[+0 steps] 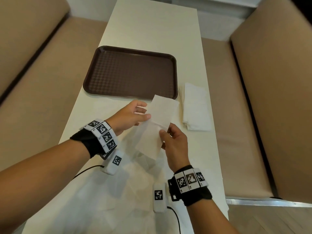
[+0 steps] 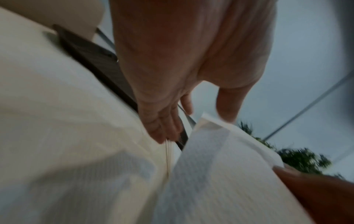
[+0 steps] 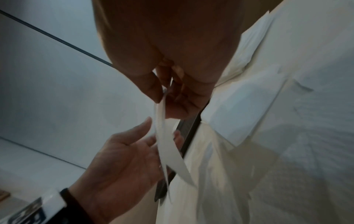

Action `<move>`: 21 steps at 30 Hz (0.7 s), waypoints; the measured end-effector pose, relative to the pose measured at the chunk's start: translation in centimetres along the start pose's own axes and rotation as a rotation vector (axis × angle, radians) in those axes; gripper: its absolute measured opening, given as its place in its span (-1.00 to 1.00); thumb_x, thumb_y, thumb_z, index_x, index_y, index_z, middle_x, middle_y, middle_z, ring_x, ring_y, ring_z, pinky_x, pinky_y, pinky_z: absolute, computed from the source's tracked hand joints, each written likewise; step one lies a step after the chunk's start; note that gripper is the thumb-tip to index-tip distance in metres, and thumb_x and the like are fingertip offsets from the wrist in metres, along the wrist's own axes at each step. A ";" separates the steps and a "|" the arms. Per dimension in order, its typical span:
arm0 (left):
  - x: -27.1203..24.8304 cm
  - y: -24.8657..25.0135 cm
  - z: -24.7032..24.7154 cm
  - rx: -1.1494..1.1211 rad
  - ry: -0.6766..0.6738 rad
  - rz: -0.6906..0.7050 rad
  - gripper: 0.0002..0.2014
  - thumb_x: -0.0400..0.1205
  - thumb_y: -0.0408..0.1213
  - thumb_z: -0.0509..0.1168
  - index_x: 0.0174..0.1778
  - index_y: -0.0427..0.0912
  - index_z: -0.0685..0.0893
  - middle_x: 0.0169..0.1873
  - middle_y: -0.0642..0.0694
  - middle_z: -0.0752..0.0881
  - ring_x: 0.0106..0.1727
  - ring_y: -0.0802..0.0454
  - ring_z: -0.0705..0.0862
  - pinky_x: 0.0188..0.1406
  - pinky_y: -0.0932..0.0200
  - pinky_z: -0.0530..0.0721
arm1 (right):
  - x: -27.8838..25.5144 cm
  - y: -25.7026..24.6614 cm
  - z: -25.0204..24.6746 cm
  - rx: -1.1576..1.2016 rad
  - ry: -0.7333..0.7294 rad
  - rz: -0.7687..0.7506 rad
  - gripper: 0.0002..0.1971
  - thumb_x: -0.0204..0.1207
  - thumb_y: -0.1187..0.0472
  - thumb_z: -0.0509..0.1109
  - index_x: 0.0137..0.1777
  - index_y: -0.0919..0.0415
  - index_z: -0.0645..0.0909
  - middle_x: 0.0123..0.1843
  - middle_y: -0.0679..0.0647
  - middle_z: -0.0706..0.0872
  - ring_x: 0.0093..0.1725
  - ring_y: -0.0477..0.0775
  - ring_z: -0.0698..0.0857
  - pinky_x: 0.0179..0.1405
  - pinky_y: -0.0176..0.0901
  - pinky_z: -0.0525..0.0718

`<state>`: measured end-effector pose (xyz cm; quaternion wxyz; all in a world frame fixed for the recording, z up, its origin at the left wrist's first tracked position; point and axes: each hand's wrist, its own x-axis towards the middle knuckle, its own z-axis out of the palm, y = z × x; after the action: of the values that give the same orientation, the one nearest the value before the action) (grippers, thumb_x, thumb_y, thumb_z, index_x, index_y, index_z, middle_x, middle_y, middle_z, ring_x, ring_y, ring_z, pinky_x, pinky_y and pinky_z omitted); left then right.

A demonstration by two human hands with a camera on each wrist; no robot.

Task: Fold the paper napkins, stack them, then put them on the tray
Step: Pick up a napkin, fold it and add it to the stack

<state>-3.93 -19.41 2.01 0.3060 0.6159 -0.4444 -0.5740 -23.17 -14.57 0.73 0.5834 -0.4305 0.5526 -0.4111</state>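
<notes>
A white paper napkin point(image 1: 160, 115) hangs in the air over the table's near half, between both hands. My right hand point(image 1: 173, 144) pinches its lower right edge between thumb and fingers; the right wrist view shows that pinch on the napkin point(image 3: 166, 144). My left hand point(image 1: 133, 115) is spread, fingers relaxed, with the thumb tip touching the napkin's left edge. The brown tray point(image 1: 131, 71) lies bare just beyond the hands. A stack of folded napkins point(image 1: 195, 107) sits on the table to the tray's right. The left wrist view is blurred but shows the napkin point(image 2: 220, 166) below the thumb.
Several flat unfolded napkins point(image 1: 118, 183) lie spread on the cream table point(image 1: 152, 27) under my forearms. Tan cushioned benches point(image 1: 42, 81) run along both long sides of the table. The table's right edge passes close to the folded stack.
</notes>
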 end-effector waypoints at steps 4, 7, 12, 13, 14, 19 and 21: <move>0.1 0.6 0.8 -0.255 -0.173 -0.155 -0.31 0.58 0.28 0.32 0.53 -0.07 0.51 0.25 -0.10 0.78 0.20 -0.05 0.77 0.22 -0.06 0.72 | 0.2 -1.2 -1.4 0.064 -0.103 0.025 -0.55 0.60 0.49 0.24 0.00 -0.06 0.84 -0.01 0.02 0.85 -0.03 0.02 0.74 -0.04 -0.05 0.70; 0.9 1.1 1.8 -0.471 -0.219 -0.158 -0.57 0.75 -0.03 0.28 0.48 -0.17 0.52 0.31 -0.24 0.76 0.19 -0.13 0.79 0.13 -0.12 0.75 | 0.6 -1.6 -2.2 0.052 -0.143 0.069 -0.54 0.55 0.53 0.17 -0.02 0.06 0.84 -0.05 0.06 0.84 -0.12 0.01 0.72 -0.16 -0.17 0.67; 4.1 1.1 3.3 -0.434 0.071 -0.092 -0.59 0.71 -0.43 0.35 0.47 -0.09 0.52 0.31 -0.25 0.71 0.22 -0.17 0.76 0.22 -0.14 0.77 | 1.4 0.3 -3.4 0.040 -0.089 0.294 -0.79 0.62 0.35 0.37 0.16 0.16 0.75 -0.11 0.09 0.77 -0.13 0.09 0.76 -0.20 -0.02 0.76; 4.8 1.1 3.6 -0.396 0.099 -0.076 -0.61 0.70 -0.43 0.36 0.43 -0.09 0.54 0.30 -0.25 0.71 0.23 -0.17 0.76 0.26 -0.18 0.75 | 1.5 0.9 -3.6 0.023 -0.079 0.323 -0.78 0.61 0.36 0.40 0.21 0.18 0.72 -0.10 0.13 0.75 -0.10 0.12 0.78 -0.18 -0.01 0.79; 5.5 1.0 3.7 -0.346 0.132 -0.057 -0.64 0.69 -0.42 0.38 0.38 -0.07 0.56 0.28 -0.23 0.72 0.23 -0.16 0.76 0.29 -0.21 0.74 | 1.6 1.4 -3.9 -0.001 -0.053 0.342 -0.75 0.60 0.38 0.42 0.24 0.20 0.69 -0.13 0.14 0.70 -0.12 0.12 0.76 -0.22 -0.05 0.79; 8.5 0.6 3.9 0.019 0.250 0.060 -0.68 0.57 -0.31 0.49 0.20 0.05 0.65 0.12 -0.08 0.76 0.13 -0.07 0.78 0.23 -0.18 0.76 | 2.6 2.5 -4.9 -0.111 0.145 0.321 -0.83 0.57 0.38 0.46 0.10 0.19 0.63 -0.16 0.17 0.68 -0.41 0.04 0.71 -0.34 -0.11 0.79; 9.3 0.6 4.1 0.118 0.257 0.092 -0.70 0.56 -0.32 0.50 0.19 -0.02 0.67 0.08 -0.06 0.77 0.09 -0.04 0.77 0.18 -0.11 0.77 | 3.0 2.9 -5.3 -0.174 0.187 0.312 -0.85 0.57 0.33 0.48 0.06 0.17 0.62 -0.10 0.23 0.75 -0.47 0.01 0.74 -0.33 -0.09 0.81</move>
<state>-8.58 -27.45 -2.11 0.3496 0.6804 -0.4623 -0.4484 -28.31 -16.85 -3.04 0.5466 -0.3482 0.6980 -0.3045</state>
